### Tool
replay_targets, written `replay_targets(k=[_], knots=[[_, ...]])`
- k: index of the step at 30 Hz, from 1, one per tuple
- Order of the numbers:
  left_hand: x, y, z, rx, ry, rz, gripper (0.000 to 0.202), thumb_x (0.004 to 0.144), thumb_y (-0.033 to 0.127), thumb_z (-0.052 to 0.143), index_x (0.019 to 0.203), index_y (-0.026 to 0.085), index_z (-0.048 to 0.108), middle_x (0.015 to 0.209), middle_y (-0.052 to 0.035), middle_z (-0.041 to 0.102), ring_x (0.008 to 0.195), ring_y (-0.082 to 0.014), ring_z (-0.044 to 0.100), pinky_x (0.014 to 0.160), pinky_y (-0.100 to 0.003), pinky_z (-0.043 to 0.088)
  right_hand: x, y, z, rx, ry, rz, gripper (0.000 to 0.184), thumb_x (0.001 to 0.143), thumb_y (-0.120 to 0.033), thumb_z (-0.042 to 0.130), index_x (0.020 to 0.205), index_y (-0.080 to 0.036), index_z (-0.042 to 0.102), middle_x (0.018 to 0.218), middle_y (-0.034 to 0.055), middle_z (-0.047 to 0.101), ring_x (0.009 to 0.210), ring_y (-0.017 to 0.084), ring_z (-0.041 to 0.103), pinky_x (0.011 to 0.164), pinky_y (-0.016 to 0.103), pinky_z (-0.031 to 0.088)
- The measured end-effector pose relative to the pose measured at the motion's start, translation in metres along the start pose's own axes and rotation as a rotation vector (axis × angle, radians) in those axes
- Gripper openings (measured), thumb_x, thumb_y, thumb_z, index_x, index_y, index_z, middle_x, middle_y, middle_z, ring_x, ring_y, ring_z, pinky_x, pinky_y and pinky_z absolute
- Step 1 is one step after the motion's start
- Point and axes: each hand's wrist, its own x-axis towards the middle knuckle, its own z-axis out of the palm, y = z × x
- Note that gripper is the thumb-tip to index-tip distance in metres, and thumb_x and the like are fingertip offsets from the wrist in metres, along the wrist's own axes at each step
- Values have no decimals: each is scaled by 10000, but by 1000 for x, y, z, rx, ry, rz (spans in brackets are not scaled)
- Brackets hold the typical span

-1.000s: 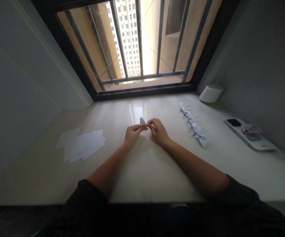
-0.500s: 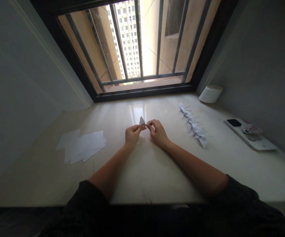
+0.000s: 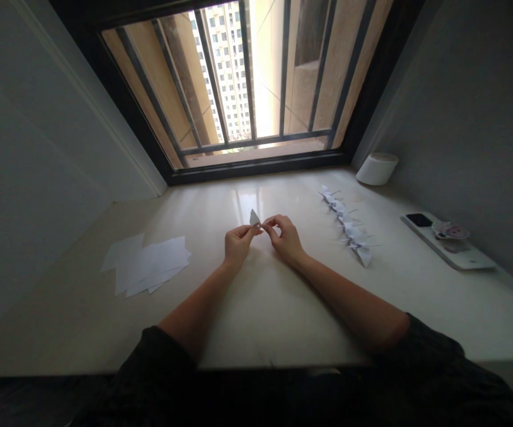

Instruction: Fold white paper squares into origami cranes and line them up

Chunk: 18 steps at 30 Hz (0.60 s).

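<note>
A small folded white paper piece (image 3: pixel 255 217) is pinched between my two hands, above the middle of the pale sill. My left hand (image 3: pixel 238 242) is closed on its lower left side, thumb against fingers. From the right, my right hand (image 3: pixel 285 238) pinches at its lower right corner with thumb and forefinger. Fingertips cover the lower part of the folded paper. A row of folded paper cranes (image 3: pixel 349 227) lies to the right of my right hand. Over on the left, loose white paper sheets (image 3: pixel 152 265) overlap in a flat pile.
The sill (image 3: pixel 256 320) is bounded by a dark-framed, barred window (image 3: pixel 260 172) and walls on both sides. At the back right corner stands a white cylindrical object (image 3: pixel 377 169). A white phone (image 3: pixel 465 259) with a round grip lies near the right wall.
The folded paper between my fingers has tilted slightly to the left. Both hands keep their pinch in nearly the same place. The whole view has shifted a little.
</note>
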Motion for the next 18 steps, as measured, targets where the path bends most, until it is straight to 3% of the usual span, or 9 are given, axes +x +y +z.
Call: replay_targets(k=[7, 13, 18], knots=[[-1, -4, 1, 11, -67, 52, 361, 722, 495, 607, 758, 155, 721, 754, -65, 714, 695, -173, 634, 643, -264, 443, 1, 4, -2, 126, 32, 108, 141, 771, -342, 575, 708, -222, 612, 760, 23, 643, 789, 193, 556, 737, 350, 430], [-3, 3, 2, -10, -16, 24, 328, 718, 467, 625, 748, 155, 722, 752, -66, 715, 721, -171, 636, 672, -272, 440, 3, 1, -1, 261, 8, 237, 184, 740, -392, 590, 700, -217, 632, 782, 20, 667, 797, 194, 590, 736, 346, 435], [-3, 4, 2, -24, 19, 2, 337, 710, 472, 628, 760, 152, 722, 762, -73, 716, 741, -184, 640, 689, -290, 447, 3, -1, -2, 281, 51, 257, 186, 710, -399, 631, 686, -215, 650, 797, 28, 681, 828, 204, 601, 756, 352, 425]])
